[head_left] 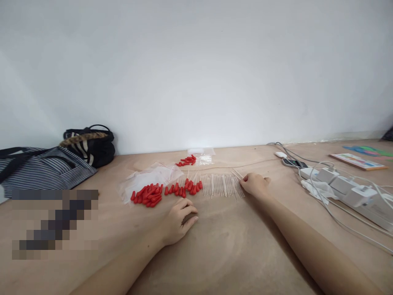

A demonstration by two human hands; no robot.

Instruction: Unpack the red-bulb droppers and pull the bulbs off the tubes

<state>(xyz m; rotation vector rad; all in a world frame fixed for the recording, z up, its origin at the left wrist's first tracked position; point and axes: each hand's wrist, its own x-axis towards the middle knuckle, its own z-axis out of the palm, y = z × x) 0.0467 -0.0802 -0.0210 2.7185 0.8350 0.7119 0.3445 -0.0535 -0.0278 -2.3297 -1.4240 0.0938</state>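
Note:
My left hand [181,220] rests on the table, empty, its fingers loosely bent and the thumb apart. Just beyond it lie several red rubber dropper bulbs [181,191], some fitted on clear tubes pointing toward the wall. A row of thin clear dropper tubes [218,185] lies side by side to their right. At the right end of this row, my right hand [254,184] has its fingers closed on slim clear tubes, whose ends stick out toward the upper left. Its fingertips are partly hidden. A heap of loose red bulbs [147,195] lies farther left.
A clear plastic bag [153,176] lies behind the heap. Near the wall are finished-looking droppers with red bulbs [186,160]. A power strip with white chargers [353,188] and cables occupies the right, beside a colourful card [357,161]. Striped bag [50,166] and black bag [102,149] stand left.

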